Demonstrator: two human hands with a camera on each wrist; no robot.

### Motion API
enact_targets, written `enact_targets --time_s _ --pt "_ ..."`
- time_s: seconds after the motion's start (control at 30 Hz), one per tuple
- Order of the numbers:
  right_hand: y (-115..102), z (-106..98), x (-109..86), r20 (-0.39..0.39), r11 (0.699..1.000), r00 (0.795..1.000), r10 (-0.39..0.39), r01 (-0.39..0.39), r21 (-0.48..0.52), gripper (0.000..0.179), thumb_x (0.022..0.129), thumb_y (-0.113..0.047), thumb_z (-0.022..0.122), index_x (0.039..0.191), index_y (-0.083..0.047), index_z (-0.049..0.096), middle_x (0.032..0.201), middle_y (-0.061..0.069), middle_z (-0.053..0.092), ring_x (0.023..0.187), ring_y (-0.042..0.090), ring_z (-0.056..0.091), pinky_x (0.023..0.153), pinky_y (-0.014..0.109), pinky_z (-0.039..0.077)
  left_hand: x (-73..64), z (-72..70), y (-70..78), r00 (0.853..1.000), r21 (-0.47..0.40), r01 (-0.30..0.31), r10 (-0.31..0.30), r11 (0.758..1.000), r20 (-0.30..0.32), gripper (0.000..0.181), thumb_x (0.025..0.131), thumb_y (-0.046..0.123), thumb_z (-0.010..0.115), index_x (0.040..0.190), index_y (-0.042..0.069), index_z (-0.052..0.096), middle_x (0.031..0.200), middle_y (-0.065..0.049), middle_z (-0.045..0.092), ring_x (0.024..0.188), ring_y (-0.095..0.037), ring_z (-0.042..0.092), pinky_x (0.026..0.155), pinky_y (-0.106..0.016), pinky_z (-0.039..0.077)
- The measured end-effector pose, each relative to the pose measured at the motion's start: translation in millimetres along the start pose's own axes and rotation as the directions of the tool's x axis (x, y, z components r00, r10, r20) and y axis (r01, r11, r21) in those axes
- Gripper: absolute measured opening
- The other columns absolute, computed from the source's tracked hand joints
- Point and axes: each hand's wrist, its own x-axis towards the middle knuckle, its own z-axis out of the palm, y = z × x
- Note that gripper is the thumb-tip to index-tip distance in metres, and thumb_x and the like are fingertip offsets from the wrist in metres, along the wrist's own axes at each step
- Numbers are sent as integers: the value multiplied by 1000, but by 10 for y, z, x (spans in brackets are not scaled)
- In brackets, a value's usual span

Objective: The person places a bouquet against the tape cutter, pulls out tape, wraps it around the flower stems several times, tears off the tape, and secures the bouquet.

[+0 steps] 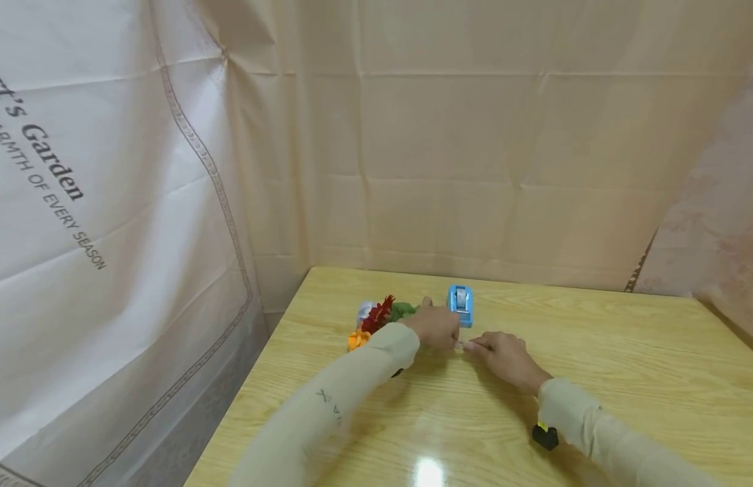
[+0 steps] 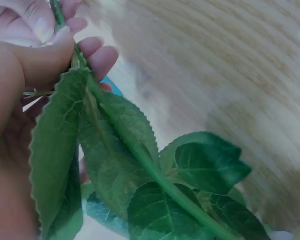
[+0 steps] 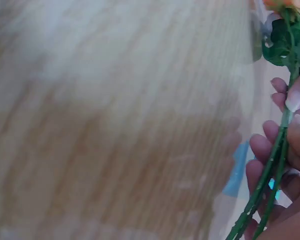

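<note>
My left hand [image 1: 434, 327] grips the green stems of a small bunch of artificial-looking flowers, just below their leaves [image 2: 110, 155]. Close beside it, my right hand [image 1: 504, 358] pinches the same stems [image 3: 262, 195], thumb and fingers nearly meeting those of the left. A pale, shiny band shows round the stems between the two thumbs in the right wrist view. The blooms point left: a red flower [image 1: 379, 314], an orange flower [image 1: 359, 339] and a whitish-blue one [image 1: 365, 310]. Two stem ends run down past the right fingers.
Just beyond the hands stands a blue tape dispenser [image 1: 460, 306] with a roll in it. The wood-grain table [image 1: 626, 365] reaches back to a beige cloth backdrop [image 1: 449, 135]. A printed white cloth [image 1: 108, 203] hangs at the left.
</note>
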Motion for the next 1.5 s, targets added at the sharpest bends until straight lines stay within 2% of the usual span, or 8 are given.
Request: enact_targets --time_s 0.2,0.33,0.47,0.7,0.93,1.1,1.17,1.5 --pt "-19 -20 10 40 999 999 37 -37 1 27 105 -28 60 112 -10 79 111 7 76 109 35 66 95 68 33 21 101 13 996 102 -10 18 995 -82 32 98 40 70 70 25 73 58 16 59 63 -4 50 92 -42 31" --pt "-25 -7 -4 57 997 996 71 -71 4 28 105 -26 59 115 -8 77 114 11 75 115 41 63 93 66 31 1 144 52 990 169 -17 41 986 -136 27 97 39 72 74 25 74 59 17 59 63 -3 50 93 -42 34" --pt "-29 4 -1 30 999 998 51 -50 -11 26 104 -25 61 114 -8 78 112 10 75 112 40 65 86 58 33 -35 143 82 986 210 -6 41 978 -163 25 98 37 71 77 24 75 63 16 62 65 -3 52 94 -43 36" --pt "-17 5 10 -53 998 998 -16 13 -62 19 99 -23 68 106 -10 81 102 5 77 102 36 69 77 49 33 -21 152 56 991 173 -30 52 985 -124 28 102 30 65 75 23 69 62 14 57 65 -6 50 87 -38 33" --pt "-30 27 23 -80 997 996 -30 24 -79 18 97 -21 71 105 -9 81 97 3 77 94 32 69 74 45 32 -32 71 37 999 89 -15 19 996 -48 27 103 24 62 76 23 64 68 12 59 69 -6 52 104 -48 32" --pt "-38 45 14 -92 997 995 -31 24 -78 18 96 -20 72 105 -8 81 95 3 77 89 27 63 75 47 32 -60 26 56 1000 47 4 -4 999 8 23 105 23 59 82 21 64 72 13 58 73 -5 53 110 -50 29" --pt "-36 50 5 -100 996 994 -40 32 -78 19 95 -20 73 106 -7 81 95 3 77 89 26 61 76 49 32 -58 13 64 1000 42 3 -4 999 18 25 105 23 59 81 20 64 70 12 56 72 -6 51 106 -47 30" --pt "-38 46 7 -129 995 989 -71 61 -82 19 95 -21 73 107 -7 80 96 4 78 92 31 69 74 49 32 10 87 61 995 190 1 19 982 -102 34 100 25 66 67 22 61 61 13 54 63 -6 45 88 -38 31"
